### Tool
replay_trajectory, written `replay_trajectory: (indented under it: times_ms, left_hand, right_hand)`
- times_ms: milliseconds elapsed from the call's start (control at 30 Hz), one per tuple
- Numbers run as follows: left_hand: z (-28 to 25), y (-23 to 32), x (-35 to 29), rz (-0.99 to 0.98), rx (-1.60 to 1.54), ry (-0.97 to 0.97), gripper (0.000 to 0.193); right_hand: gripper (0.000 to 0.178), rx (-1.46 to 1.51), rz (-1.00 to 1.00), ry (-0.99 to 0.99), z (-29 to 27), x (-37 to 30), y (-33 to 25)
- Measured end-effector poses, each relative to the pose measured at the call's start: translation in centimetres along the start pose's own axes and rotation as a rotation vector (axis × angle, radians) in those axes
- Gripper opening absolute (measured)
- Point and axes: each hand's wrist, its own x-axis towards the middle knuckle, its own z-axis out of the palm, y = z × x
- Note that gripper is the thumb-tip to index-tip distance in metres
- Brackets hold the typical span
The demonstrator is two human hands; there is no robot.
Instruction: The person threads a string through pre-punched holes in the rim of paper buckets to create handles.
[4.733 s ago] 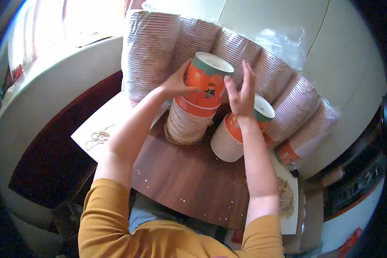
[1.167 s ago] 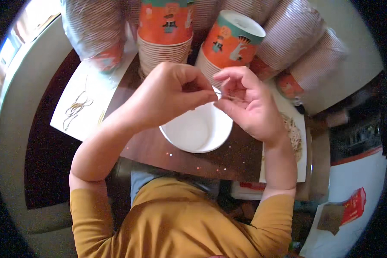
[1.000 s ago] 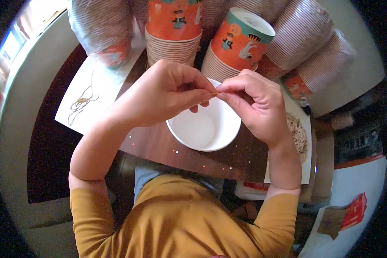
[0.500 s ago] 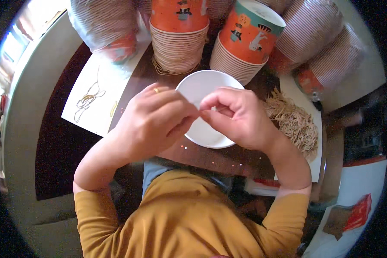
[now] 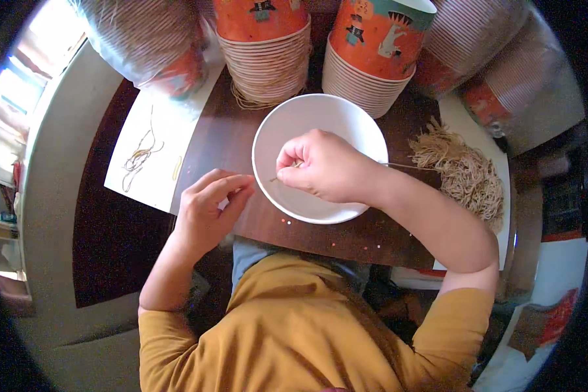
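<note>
A round white tub (image 5: 326, 212) stands on the table in front of me, its mouth facing up. Over its mouth, my right hand (image 5: 326, 166) pinches a thin beige string, a short end poking out left of the fingertips. A length of string (image 5: 408, 166) shows between the tub's right rim and a loose pile of beige strings (image 5: 470, 176). Just outside the tub's left rim is my left hand (image 5: 212, 206), fingers curled, thumb and forefinger tips close together. Whether anything thin lies between them is too small to make out.
Behind the tub stand stacked orange paper tubs (image 5: 264, 62), with strings around them, and another orange-and-green stack (image 5: 372, 59). Plastic-wrapped stacks (image 5: 147, 46) flank them. Left lies a white sheet (image 5: 127, 173) with a few loose strings. Small pale bits dot the brown table (image 5: 294, 238).
My hands, earlier pinched together over the tub, have come apart. My left hand has moved left and down; my right has shifted left over the tub, string now showing at its right rim.
</note>
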Motion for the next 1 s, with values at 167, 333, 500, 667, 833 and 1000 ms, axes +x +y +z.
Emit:
replay_trajectory:
  times_ms: [167, 333, 500, 667, 833, 1000]
  left_hand:
    - [0.6, -0.1, 0.1, -0.028, -0.008, 0.007, 0.018]
    - [0.6, -0.1, 0.4, -0.02, 0.002, 0.02, 0.019]
    - [0.9, 0.0, 0.4, -0.044, -0.026, 0.018, 0.018]
    - [1.1, 0.1, 0.5, -0.013, -0.017, 0.031, 0.018]
    - [1.1, 0.1, 0.4, 0.001, -0.014, 0.039, 0.018]
    - [1.0, 0.2, 0.5, 0.001, -0.005, 0.037, 0.019]
  right_hand:
    - [0.015, -0.008, -0.017, 0.001, 0.1, 0.7, 0.3]
    - [0.015, 0.016, -0.011, -0.036, 0.1, 1.2, 0.1]
    - [0.014, 0.064, 0.0, -0.067, 0.1, 1.6, 0.5]
    - [0.014, 0.062, -0.004, -0.1, 0.2, 1.7, 0.4]
    - [0.013, -0.025, 0.023, -0.085, 0.0, 1.3, 0.0]
    - [0.012, -0.011, -0.004, -0.106, -0.6, 0.9, -0.2]
